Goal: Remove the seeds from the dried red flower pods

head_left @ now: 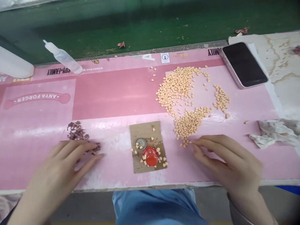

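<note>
My left hand (63, 161) rests over a small pile of dark reddish-brown curled pieces (77, 133), its thumb apart from its fingers; part of the pile is hidden beneath it. My right hand (226, 157) touches the near edge of a spread of small pale-yellow heart-shaped pieces (188, 123). Its thumb and fingertips are closed together in a pinch, and whatever is between them is too small to make out. Between the hands lies a brown cardboard piece (137, 165) bearing a red glossy cap (151, 157), a grey crimped bottle cap (141, 143) and several scattered yellow pieces.
A phone (245, 65) lies at the back right, with a crumpled white tissue (276, 132) nearer. A clear squeeze bottle (64, 57) and a white bottle (15, 64) lie at the back left. Behind the pink table mat (117, 90) runs a green surface (150, 25).
</note>
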Demonstrator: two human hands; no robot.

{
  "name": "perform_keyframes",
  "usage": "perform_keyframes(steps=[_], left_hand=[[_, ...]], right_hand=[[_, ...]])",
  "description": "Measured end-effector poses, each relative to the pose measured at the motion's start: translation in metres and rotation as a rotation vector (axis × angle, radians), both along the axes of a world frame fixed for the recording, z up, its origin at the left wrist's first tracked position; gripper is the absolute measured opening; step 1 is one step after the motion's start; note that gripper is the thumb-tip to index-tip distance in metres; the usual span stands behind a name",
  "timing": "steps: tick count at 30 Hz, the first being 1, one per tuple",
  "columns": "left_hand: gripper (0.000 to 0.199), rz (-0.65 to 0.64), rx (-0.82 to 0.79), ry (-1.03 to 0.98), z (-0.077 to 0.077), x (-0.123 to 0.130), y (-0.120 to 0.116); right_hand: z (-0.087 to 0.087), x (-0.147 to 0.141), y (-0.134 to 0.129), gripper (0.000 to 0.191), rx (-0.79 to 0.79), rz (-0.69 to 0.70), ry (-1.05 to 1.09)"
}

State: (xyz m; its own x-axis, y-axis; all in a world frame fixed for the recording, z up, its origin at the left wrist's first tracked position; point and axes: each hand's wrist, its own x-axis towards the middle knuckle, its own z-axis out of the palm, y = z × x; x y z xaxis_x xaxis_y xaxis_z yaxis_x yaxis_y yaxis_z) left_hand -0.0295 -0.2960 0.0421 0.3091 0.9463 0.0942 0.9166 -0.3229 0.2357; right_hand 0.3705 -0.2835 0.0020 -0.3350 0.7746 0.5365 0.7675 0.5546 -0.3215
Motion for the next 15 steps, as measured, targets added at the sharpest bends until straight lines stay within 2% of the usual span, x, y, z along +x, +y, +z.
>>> perform_keyframes(steps=[3,6,11,15], left_hand=[[0.032,0.101,0.101,0.031,-0.023,0.006,-0.028],[0.024,0.155,0.163,-0.014,-0.037,0.019,-0.039],[0.027,0.199,0.269,-0.101,-0.039,0.045,-0.044],[0.021,0.121,0.301,-0.227,-0.037,0.058,-0.039]], right_hand=[[0.009,-0.027,0.000,0.018,-0.050,0.147,0.083],[0.013,-0.050,-0.001,0.019,-0.093,0.215,0.153],[0.014,-0.063,-0.004,0.019,-0.104,0.222,0.154],[0.015,-0.063,-0.007,0.019,-0.106,0.222,0.129]])
